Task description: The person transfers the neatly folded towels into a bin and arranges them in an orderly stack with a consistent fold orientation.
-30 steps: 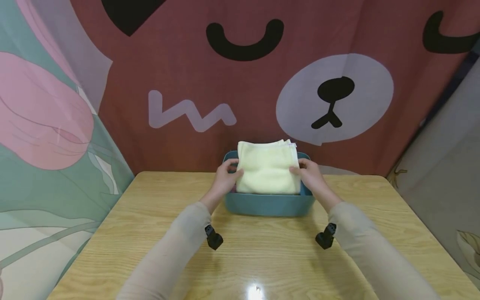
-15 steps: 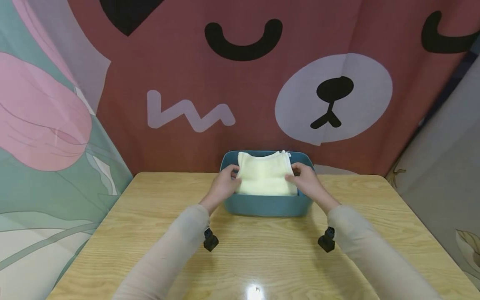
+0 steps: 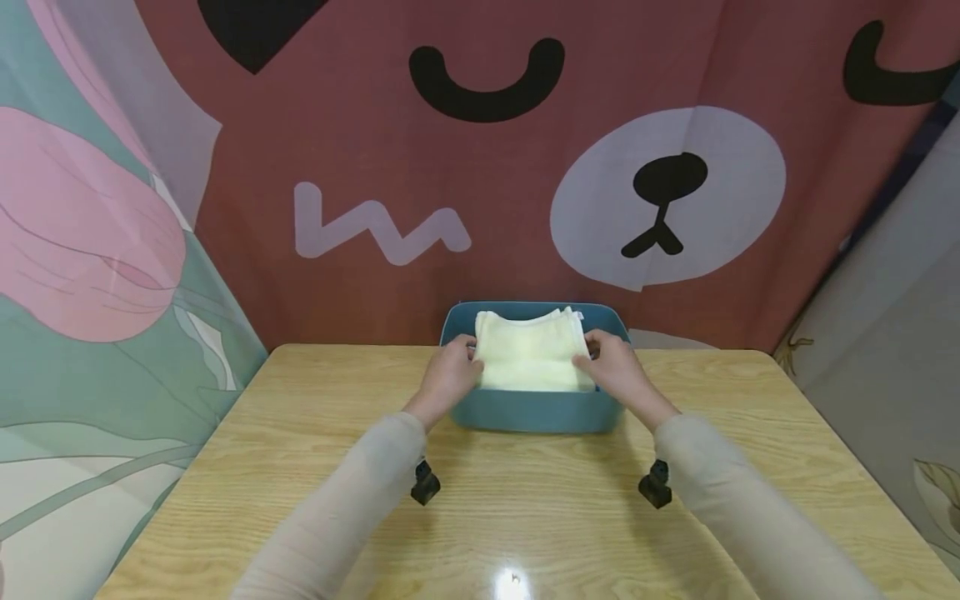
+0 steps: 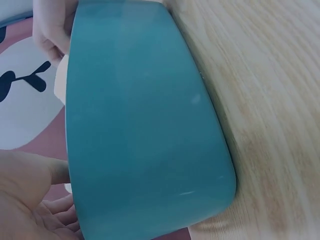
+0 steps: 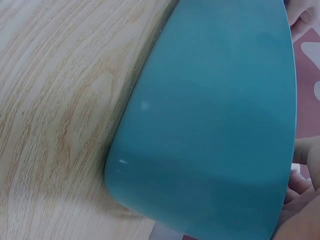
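A folded pale yellow towel [image 3: 531,354] with white edging sits low inside a teal plastic bin [image 3: 536,412], its top edge sagging in the middle. At the towel's left side, my left hand [image 3: 448,371] pinches the edge, thumb in front. My right hand [image 3: 615,364] grips the opposite side in the same way. From the left wrist, the bin's outer wall [image 4: 145,120] covers most of the towel, and my left hand [image 4: 25,200] reaches over the rim. The right wrist view likewise has my right hand [image 5: 305,197] at the rim, its fingertips partly hidden.
The bin stands at the far edge of a light wooden table [image 3: 540,500]. Right behind it hangs a reddish-brown curtain [image 3: 375,300] with a bear print. A floral cloth [image 3: 90,400] hangs to the left, a greyish curtain [image 3: 885,333] to the right.
The towel has gone down deeper into the bin, and its top edge now lies below the back rim. Both hands have sunk slightly with it, still holding its sides.
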The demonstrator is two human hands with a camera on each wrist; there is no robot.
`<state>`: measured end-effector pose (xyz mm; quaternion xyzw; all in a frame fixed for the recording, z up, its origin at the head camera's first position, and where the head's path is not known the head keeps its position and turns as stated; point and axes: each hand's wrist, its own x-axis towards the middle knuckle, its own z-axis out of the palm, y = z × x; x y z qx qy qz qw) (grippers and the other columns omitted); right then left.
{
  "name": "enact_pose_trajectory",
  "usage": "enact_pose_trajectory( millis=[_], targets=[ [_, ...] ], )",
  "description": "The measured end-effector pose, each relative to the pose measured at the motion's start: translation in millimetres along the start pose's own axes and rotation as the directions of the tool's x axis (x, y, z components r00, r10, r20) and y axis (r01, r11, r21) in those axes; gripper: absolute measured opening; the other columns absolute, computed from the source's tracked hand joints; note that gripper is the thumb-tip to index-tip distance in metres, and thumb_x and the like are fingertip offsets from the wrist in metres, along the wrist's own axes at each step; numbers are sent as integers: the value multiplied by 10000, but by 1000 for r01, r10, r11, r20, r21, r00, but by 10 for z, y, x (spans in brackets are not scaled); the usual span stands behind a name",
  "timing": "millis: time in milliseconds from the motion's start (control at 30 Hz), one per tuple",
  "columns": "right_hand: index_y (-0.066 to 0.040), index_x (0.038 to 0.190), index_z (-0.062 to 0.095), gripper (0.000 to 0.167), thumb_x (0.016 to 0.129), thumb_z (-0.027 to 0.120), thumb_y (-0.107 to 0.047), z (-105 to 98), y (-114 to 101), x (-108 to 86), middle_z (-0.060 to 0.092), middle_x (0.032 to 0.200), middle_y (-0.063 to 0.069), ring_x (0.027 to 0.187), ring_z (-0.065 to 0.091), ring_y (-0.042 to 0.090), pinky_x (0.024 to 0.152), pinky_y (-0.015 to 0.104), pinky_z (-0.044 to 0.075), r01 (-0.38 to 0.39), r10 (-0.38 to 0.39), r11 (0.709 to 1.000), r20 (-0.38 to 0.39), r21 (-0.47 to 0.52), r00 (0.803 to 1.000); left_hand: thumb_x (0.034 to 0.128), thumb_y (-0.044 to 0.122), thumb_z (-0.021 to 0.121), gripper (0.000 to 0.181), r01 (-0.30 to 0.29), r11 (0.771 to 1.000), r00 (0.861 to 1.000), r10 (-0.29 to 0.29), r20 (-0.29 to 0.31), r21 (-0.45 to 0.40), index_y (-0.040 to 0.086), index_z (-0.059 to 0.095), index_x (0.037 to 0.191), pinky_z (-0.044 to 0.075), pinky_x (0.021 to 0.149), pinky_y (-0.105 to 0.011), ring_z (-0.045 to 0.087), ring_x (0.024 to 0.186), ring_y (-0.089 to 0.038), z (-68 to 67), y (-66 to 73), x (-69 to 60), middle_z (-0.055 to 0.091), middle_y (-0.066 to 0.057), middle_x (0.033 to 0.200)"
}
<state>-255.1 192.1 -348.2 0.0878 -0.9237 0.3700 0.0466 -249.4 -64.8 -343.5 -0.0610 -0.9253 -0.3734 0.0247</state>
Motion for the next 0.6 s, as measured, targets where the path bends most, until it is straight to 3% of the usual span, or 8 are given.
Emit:
enact_pose_trajectory(
  millis=[100,267,467,600],
  targets=[
    [118,1250,567,379,956,640,-110,30,-15,5,649,1113,247,959,630,344,771,446,531,-14,14,999,0,-34,1000,959,30,579,362,-43,997,999,43,6,65,-79,560,1304,536,814,-379,647,960,-254,16,-7,-8,674,-177,1153],
    [117,1256,573,390,950,638,-116,73,-36,0,664,1095,233,935,644,335,771,462,523,-9,9,996,-3,-91,1000,947,20,591,363,-79,985,997,80,-6,156,-92,568,1292,490,952,-447,614,1112,-327,39,-21,-20,646,-208,1213],
    [51,1247,608,316,979,591,-117,80,-29,-54,675,1030,192,638,603,224,551,358,481,12,-18,995,-58,-98,998,934,10,604,375,-89,985,994,97,-43,145,-81,566,1297,484,952,-452,565,1158,-343,34,-14,-50,599,-219,1245],
    [2,1233,630,275,1000,561,-127,60,-22,-115,672,1044,175,676,600,222,531,335,450,35,-39,998,-90,-47,995,949,38,615,371,-104,987,992,113,-62,120,-59,568,1304,513,882,-426,588,1099,-308,24,-3,-96,607,-189,1201]
  ],
)
